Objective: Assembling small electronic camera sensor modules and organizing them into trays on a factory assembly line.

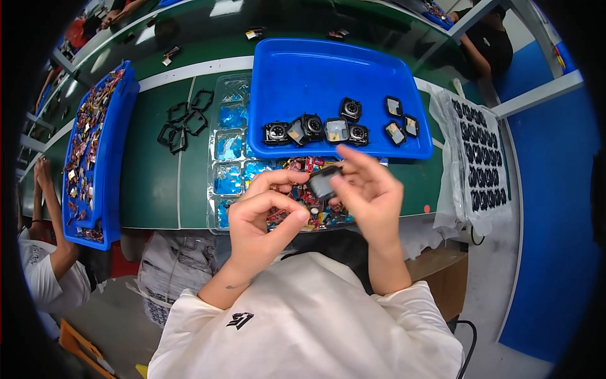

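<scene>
My right hand (375, 199) grips a square black watch case (322, 182) with a grey panel, its thumb laid on the panel. Just left of it, my left hand (262, 211) has its thumb and forefinger pinched together; whatever they hold is too small or hidden to make out. Another left fingertip reaches the case's left edge. Both hands are over a heap of small red, black and silver electronic parts (297, 218). Beyond them is a blue tray (334, 69) with several watch cases (357, 134) along its near side and a few grey-backed ones (395, 132) at its right.
Left of the blue tray stands a clear blister tray (228, 174) of blue pieces. Several black frames (183, 120) lie on the green table (151, 189). A blue bin (120, 158) of wired parts is far left; a white tray (483, 155) of black pieces is at right. Other people work nearby.
</scene>
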The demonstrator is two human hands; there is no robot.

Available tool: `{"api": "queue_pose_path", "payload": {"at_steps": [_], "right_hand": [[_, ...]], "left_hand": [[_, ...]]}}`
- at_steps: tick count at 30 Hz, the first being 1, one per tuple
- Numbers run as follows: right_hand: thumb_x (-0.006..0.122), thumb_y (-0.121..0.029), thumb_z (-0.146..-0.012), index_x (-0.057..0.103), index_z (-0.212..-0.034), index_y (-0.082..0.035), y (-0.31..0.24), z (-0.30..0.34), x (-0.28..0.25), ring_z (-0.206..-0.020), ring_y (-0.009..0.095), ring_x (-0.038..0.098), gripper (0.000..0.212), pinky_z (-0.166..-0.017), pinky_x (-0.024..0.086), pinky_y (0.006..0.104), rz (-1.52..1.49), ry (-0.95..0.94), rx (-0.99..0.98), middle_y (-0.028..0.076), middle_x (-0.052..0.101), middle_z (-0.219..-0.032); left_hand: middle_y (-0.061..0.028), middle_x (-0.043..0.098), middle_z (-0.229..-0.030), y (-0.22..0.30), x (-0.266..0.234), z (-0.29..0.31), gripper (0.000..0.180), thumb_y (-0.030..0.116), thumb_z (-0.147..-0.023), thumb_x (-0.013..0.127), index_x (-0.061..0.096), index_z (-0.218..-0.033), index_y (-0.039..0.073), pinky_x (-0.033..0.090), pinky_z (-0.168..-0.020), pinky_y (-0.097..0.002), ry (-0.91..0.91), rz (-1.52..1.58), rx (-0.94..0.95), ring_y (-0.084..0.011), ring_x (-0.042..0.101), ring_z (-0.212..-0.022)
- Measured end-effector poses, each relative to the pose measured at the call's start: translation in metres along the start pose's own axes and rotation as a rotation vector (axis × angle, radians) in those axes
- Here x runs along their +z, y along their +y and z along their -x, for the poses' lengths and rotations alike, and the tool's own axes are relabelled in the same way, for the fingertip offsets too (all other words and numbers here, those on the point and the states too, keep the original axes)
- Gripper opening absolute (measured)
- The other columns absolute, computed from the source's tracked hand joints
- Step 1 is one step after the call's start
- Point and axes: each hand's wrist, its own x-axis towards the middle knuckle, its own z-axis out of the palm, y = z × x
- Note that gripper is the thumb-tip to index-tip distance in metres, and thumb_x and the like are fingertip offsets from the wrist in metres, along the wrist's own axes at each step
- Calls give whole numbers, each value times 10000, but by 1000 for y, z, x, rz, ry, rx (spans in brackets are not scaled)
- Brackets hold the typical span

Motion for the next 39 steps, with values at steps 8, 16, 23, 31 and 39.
{"api": "queue_pose_path", "payload": {"at_steps": [8,16,23,31,39], "right_hand": [[582,139,-786,599,-1129,77,-1,16,18,-828,101,563,349,-652,554,207,95,-96,-65,94,570,-1008],[622,43,-816,624,-1118,15,7,21,18,-702,85,647,303,-600,507,208,231,-65,-129,78,675,-873],[629,25,-823,637,-1080,21,3,28,26,-731,100,653,257,-629,526,217,220,-8,-140,107,685,-946],[645,9,-825,656,-1021,29,-1,48,37,-743,110,653,197,-630,542,219,184,41,-203,106,683,-936],[650,35,-823,660,-980,41,-5,61,38,-753,100,636,158,-623,549,210,131,89,-223,81,662,-880]], "left_hand": [[-101,659,-988,-3,2,0,45,-1,-716,699,676,-752,11,449,-743,-265,150,-235,-102,-169,573,-882],[-90,662,-909,-1,2,-2,49,17,-709,698,673,-750,11,437,-804,-304,122,-343,-92,-189,593,-874],[-87,663,-895,-1,2,-1,33,22,-715,688,657,-726,16,422,-801,-311,134,-335,-53,-192,586,-859],[-74,673,-899,11,2,19,39,33,-703,702,677,-733,27,422,-801,-313,141,-450,67,-189,579,-863],[-92,699,-918,23,-5,42,102,35,-715,732,705,-810,8,466,-801,-307,152,-367,132,-191,647,-847]]}}
